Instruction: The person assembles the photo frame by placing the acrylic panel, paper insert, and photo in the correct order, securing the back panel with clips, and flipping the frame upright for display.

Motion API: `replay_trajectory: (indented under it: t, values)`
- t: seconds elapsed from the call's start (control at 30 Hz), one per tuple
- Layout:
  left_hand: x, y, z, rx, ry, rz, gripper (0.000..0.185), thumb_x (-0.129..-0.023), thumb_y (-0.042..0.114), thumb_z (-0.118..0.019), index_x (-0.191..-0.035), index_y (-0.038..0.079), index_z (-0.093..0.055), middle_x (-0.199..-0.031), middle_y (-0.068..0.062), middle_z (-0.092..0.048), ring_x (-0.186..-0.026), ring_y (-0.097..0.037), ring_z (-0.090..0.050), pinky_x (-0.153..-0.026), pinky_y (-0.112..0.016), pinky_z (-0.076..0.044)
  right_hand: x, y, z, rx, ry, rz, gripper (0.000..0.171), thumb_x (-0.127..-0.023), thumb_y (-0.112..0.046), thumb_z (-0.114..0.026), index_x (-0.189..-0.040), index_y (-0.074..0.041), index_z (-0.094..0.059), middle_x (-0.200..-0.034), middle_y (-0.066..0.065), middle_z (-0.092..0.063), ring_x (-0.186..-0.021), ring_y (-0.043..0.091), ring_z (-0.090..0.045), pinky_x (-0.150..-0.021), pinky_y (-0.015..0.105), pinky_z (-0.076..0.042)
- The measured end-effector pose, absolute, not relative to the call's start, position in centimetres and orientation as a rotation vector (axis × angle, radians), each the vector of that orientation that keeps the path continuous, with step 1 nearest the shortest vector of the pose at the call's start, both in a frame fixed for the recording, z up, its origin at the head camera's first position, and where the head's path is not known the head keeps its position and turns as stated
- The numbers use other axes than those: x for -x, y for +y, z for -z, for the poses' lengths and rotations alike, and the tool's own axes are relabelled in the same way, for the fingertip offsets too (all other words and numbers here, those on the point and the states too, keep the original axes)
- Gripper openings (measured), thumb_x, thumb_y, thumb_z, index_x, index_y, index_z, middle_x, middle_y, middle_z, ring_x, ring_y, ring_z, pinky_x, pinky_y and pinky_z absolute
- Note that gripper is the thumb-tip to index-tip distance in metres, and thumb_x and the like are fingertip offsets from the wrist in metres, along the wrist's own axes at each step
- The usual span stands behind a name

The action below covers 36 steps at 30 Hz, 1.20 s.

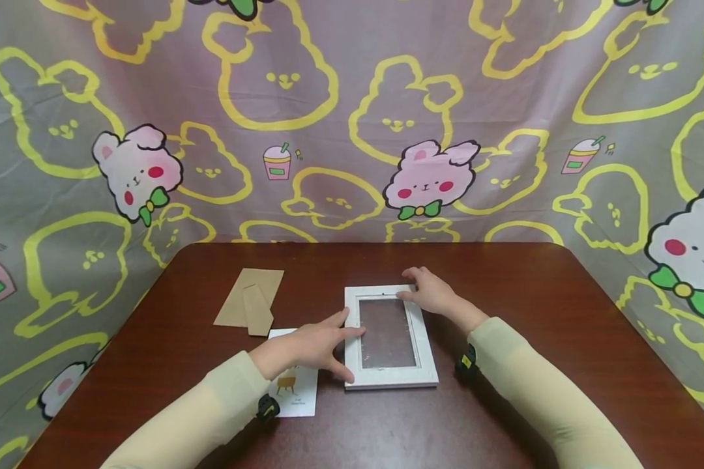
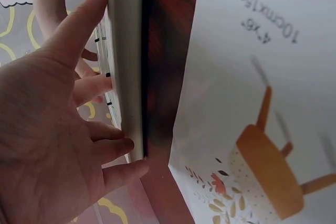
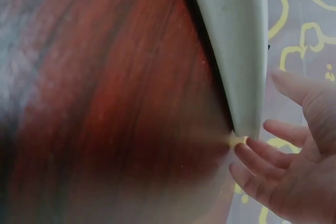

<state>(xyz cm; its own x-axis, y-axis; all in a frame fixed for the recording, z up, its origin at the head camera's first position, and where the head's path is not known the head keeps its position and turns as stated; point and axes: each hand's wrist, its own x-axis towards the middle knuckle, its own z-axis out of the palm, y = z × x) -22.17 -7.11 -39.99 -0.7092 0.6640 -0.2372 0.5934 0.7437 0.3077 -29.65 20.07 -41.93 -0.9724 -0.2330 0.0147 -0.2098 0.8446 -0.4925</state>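
Note:
A white picture frame [image 1: 388,380] lies flat on the dark wooden table [image 1: 540,306], its glass pane showing the wood beneath. My left hand [image 1: 345,345] rests against the frame's left side, fingers spread and fairly straight, thumb near the front corner. In the left wrist view the left hand [image 2: 113,98] lies along the frame's edge [image 2: 127,51]. My right hand [image 1: 413,288] rests with relaxed fingers on the frame's far right corner. In the right wrist view the right hand [image 3: 257,129] touches the tip of the frame [image 3: 236,35].
A white print card [image 1: 298,389] with a chair drawing [image 2: 268,177] lies just left of the frame, partly under my left forearm. A brown cardboard backing with a folding stand [image 1: 249,304] lies at the back left. A patterned cloth [image 1: 352,117] surrounds the table.

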Motion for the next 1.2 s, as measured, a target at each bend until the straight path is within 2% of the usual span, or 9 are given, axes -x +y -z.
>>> replay_trajectory:
  t: [0.13, 0.93, 1.2]
  values:
    - [22.1, -7.1, 40.0, -0.961, 2.607, -0.303, 0.092, -0.071, 0.056, -0.08, -0.147, 0.02, -0.044, -0.158, -0.02, -0.016, -0.143, -0.029, -0.024, -0.1, -0.044, -0.041, 29.6, 19.7, 42.1, 0.346, 2.943, 0.728, 0.061, -0.09, -0.037, -0.07, -0.136, -0.003, -0.051, -0.127, 0.018, -0.053, -0.113, 0.033, -0.054, -0.094, 0.051, -0.043]
    - [22.1, -7.5, 40.3, -1.013, 2.6, -0.351, 0.09, -0.073, 0.053, -0.08, -0.148, 0.019, -0.043, -0.157, -0.023, -0.016, -0.141, -0.031, -0.028, -0.099, -0.045, -0.041, 30.3, 19.7, 42.2, 0.355, 2.904, 0.711, 0.039, -0.089, -0.032, -0.072, -0.12, -0.009, -0.064, -0.118, 0.015, -0.054, -0.102, 0.03, -0.052, -0.09, 0.048, -0.043]
    - [22.1, -7.5, 40.4, -0.999, 2.6, -0.373, 0.09, -0.073, 0.053, -0.08, -0.148, 0.019, -0.043, -0.157, -0.022, -0.016, -0.141, -0.031, -0.027, -0.101, -0.045, -0.039, 31.2, 20.1, 42.4, 0.457, 2.863, 0.848, 0.024, -0.09, -0.023, -0.072, -0.106, -0.006, -0.069, -0.1, 0.008, -0.067, -0.089, 0.023, -0.058, -0.084, 0.042, -0.047]
